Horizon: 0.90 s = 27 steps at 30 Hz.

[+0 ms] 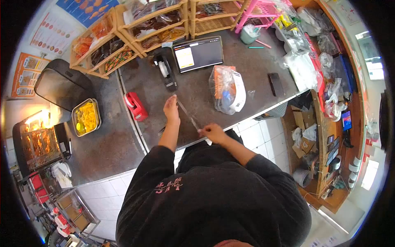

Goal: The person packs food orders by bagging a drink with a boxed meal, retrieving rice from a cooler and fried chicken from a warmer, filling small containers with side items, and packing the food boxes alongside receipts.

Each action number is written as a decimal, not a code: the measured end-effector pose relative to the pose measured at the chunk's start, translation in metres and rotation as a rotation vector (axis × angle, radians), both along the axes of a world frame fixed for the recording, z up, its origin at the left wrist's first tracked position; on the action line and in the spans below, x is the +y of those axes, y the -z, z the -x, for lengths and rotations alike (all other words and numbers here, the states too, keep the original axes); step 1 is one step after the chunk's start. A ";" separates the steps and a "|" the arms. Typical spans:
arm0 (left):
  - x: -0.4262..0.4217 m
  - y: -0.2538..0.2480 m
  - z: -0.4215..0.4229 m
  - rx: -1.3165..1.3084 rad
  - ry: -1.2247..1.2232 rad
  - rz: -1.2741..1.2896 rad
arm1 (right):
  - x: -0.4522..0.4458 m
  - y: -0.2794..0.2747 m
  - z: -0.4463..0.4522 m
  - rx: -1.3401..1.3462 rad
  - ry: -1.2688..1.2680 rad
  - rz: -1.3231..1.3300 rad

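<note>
A thin strip of clear tape (189, 115) stretches slantwise between my two hands, above the dark worktop. Its upper end meets the fingertips of my left hand (171, 110), whose fingers are held together and point away from me. My right hand (214, 133) pinches the lower end near the counter's front edge. Just beyond my left hand lies a black tape dispenser (170, 82) with a pale roll. To the left sits a red tape dispenser (135, 106). A clear plastic bag (224, 92) around an orange and white package stands right of the tape.
A tablet (198, 54) stands at the back below wooden racks (158, 24) of packed goods. A phone (276, 84) lies at right, near white plastic bags (299, 71). On the left, an open metal container (98, 110) of yellow food sits beside a glowing appliance (39, 140).
</note>
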<state>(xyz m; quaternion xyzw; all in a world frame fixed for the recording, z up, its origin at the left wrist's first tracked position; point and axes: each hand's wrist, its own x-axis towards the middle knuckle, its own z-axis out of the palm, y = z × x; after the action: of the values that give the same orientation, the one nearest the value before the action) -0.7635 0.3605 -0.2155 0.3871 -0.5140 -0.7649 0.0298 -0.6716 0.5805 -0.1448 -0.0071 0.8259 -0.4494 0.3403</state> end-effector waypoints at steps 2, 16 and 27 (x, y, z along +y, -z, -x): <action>0.026 -0.041 -0.018 0.025 -0.021 -0.004 | 0.059 -0.023 0.007 0.206 -0.033 0.007; 0.208 -0.013 0.010 0.277 -0.140 -0.068 | 0.197 0.016 0.161 0.236 -0.384 -0.407; 0.229 -0.120 0.048 -0.153 0.725 1.250 | 0.395 0.018 0.087 0.433 -0.091 -0.141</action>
<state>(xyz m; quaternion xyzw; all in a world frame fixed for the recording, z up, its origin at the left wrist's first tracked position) -0.8112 0.5891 -0.0950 0.1553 -0.9517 -0.2607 -0.0460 -0.7590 0.9760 -0.1633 -0.1168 0.9079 -0.3626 0.1748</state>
